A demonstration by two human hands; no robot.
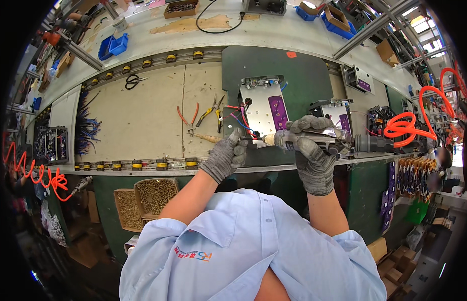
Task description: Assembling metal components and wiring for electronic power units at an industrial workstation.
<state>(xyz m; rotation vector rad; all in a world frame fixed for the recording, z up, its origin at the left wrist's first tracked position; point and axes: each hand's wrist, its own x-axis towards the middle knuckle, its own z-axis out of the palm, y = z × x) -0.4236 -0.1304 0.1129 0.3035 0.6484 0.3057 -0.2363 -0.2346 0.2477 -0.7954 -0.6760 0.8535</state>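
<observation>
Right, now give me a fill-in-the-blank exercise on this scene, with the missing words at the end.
1. The hand wrapped around the cylindrical tool is the person's ____ one.
2. The left hand is gloved in the colour ____.
3. The panel on the silver metal unit nearest the left hand is coloured ____.
4. The scissors have ____ handles.

Missing words: right; grey; purple; black.

My camera shows me matt knitted cloth on the grey gloves [222, 159], smooth bare metal on the perforated housing [255, 111], a matt green mat [293, 70], glossy plastic on the right orange hose [395, 131] and far-left blue bins [119, 47].
</observation>
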